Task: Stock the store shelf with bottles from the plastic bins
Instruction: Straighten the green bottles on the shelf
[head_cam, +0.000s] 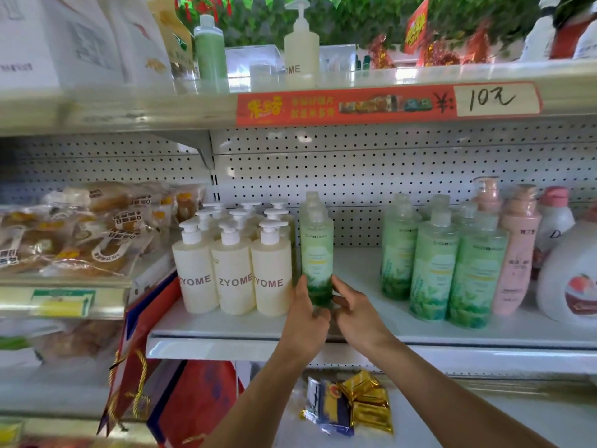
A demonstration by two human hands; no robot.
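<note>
Two hands meet at the foot of one green bottle [316, 250] in the head view. The left hand [303, 321] wraps the bottle's lower left side, thumb and fingers curled round it, while the right hand [353, 315] pinches the lower right side with curled fingers. The bottle stands upright on the white middle shelf [226, 324], its base down between the two palms and its cap well above both hands, so nearly all of its body rises clear of the grasp.

Just to the bottle's left, close enough that I cannot tell whether they touch, stands a block of cream pump bottles [232, 273] marked ZYOME, three across the front with more rows behind. To its right, past a bare stretch of shelf, a cluster of matching green bottles [452, 263] stands upright. Beside those come pink pump bottles [517, 253] and a large white jug [571, 276] at the frame's right edge.

On the upper shelf stand a green bottle with a flat cap [209, 50] and another cream pump bottle [301, 46], above a red price strip [387, 103] reading 10. Packaged baked goods [80, 227] fill the shelf section to the left. Below the middle shelf lie gold and blue snack packets [352, 405], with a red gift bag [155, 367] leaning beside them.
</note>
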